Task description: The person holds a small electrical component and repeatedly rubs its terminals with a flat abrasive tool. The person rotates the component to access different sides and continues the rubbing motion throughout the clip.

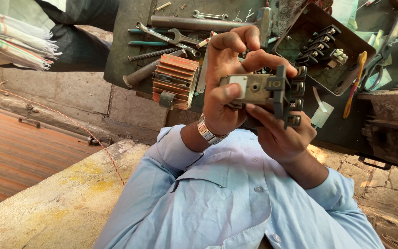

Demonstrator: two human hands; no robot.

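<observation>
We hold a grey electrical switch block (pixel 266 90) in both hands, just right of the finned orange motor housing (pixel 175 79). Our left hand (pixel 224 87) pinches its top and face; our right hand (pixel 284 133) cradles it underneath, fingers curled.

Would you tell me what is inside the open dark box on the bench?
Inside the open dark box sit a row of black terminal blocks and a small pale terminal piece. Its lower left corner is covered by the switch unit.
</observation>
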